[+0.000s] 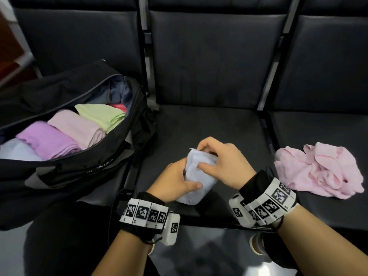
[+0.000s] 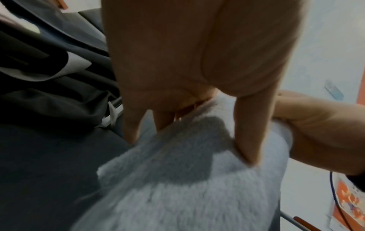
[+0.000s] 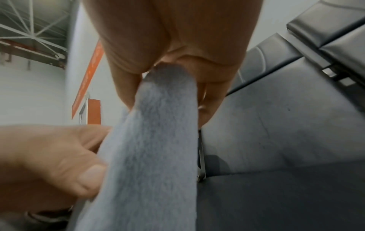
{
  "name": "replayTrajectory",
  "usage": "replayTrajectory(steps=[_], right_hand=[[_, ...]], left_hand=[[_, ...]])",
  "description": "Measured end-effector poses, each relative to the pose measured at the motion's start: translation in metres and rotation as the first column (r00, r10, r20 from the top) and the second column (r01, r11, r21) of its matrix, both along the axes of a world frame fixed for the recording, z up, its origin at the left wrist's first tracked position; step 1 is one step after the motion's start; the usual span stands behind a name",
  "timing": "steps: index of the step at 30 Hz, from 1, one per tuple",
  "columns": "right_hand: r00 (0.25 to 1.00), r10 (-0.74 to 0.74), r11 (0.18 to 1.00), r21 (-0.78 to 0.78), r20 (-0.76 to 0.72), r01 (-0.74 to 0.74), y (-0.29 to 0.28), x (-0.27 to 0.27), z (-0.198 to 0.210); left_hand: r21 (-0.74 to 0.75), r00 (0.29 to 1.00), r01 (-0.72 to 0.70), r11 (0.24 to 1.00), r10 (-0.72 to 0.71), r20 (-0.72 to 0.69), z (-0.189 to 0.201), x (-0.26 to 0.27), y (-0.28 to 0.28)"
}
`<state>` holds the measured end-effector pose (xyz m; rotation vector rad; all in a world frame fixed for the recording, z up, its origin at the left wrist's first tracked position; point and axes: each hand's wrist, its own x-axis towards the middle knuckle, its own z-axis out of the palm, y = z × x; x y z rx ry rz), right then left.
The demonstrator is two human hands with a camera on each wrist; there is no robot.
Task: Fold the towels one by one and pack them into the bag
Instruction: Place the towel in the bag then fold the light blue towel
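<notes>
Pale-blue towel (image 1: pixel 199 176) gripped by both hands; only head view shows bag (image 1: pixel 79 168)

A row of dark padded seats (image 1: pixel 209 124) carries the things: an open black bag (image 1: pixel 83 168) on the left seat, a crumpled pink towel (image 1: pixel 318 172) on the right.

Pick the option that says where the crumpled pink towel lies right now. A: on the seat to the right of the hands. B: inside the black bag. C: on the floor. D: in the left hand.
A: the crumpled pink towel lies loose on the right-hand seat, apart from both hands, which hold the pale blue towel.
</notes>
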<state>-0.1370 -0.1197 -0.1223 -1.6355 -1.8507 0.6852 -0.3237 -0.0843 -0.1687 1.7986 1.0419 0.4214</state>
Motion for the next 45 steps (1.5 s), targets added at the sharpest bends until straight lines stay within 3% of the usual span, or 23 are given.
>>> replayTrajectory(steps=[2,6,9,11,13,16,19,25,31,34,39,41,42,44,45], right_hand=[[0.998,-0.055,0.997,0.049,-0.021,0.056,0.004,-0.002,0.002],[0.917,-0.134,0.982,0.075,-0.375,0.174,0.008,0.001,-0.008],[0.819,-0.107,0.987,-0.158,-0.564,0.020,0.008,0.006,-0.027],[0.817,-0.056,0.946,-0.291,-0.574,-0.140,0.010,0.001,-0.040],[0.817,-0.026,0.917,-0.339,-0.576,-0.209,0.016,-0.009,-0.047],[0.787,-0.053,0.923,-0.331,-0.615,-0.196,0.038,-0.026,-0.045],[0.799,-0.064,0.946,-0.290,-0.598,-0.142,0.070,-0.046,-0.034],[0.798,0.017,0.936,-0.272,-0.603,-0.225,0.144,-0.111,-0.005],[0.780,-0.057,0.923,-0.330,-0.623,-0.196,0.212,-0.180,0.005],[0.747,-0.126,0.910,-0.375,-0.653,-0.175,0.242,-0.202,0.006],[0.716,-0.136,0.931,-0.335,-0.684,-0.143,0.289,-0.234,0.008],[0.759,-0.095,0.960,-0.262,-0.644,-0.103,0.299,-0.243,0.002],[0.824,-0.069,0.970,-0.229,-0.562,-0.075,0.302,-0.245,-0.004],[0.958,-0.007,0.979,-0.196,-0.285,-0.051,0.304,-0.245,-0.019],[0.989,0.027,0.978,-0.199,-0.149,-0.056,0.304,-0.244,-0.027]], left_hand=[[0.015,0.999,-0.037,0.999,0.036,0.035,0.003,0.002,0.000],[-0.054,0.959,-0.178,0.982,0.186,0.216,0.007,-0.002,0.007],[-0.273,0.853,-0.222,0.936,0.322,0.411,0.009,-0.010,0.011],[-0.380,0.770,-0.258,0.888,0.427,0.474,0.010,-0.017,0.016],[-0.468,0.695,-0.312,0.827,0.535,0.481,0.010,-0.023,0.024],[-0.562,0.601,-0.385,0.732,0.661,0.449,0.011,-0.035,0.038],[-0.602,0.539,-0.410,0.685,0.714,0.446,0.021,-0.056,0.057],[-0.591,0.446,-0.459,0.663,0.747,0.493,0.041,-0.120,0.119],[-0.697,0.341,-0.540,0.472,0.879,0.332,0.031,-0.171,0.185],[-0.768,0.350,-0.516,0.379,0.912,0.215,0.026,-0.182,0.211],[-0.781,0.327,-0.476,0.404,0.906,0.269,0.033,-0.209,0.265],[-0.727,0.302,-0.531,0.435,0.899,0.318,0.030,-0.219,0.282],[-0.695,0.295,-0.578,0.428,0.903,0.312,0.025,-0.220,0.286],[-0.619,0.320,-0.678,0.397,0.917,0.237,0.010,-0.217,0.288],[-0.570,0.331,-0.726,0.385,0.922,0.200,0.002,-0.214,0.286]])
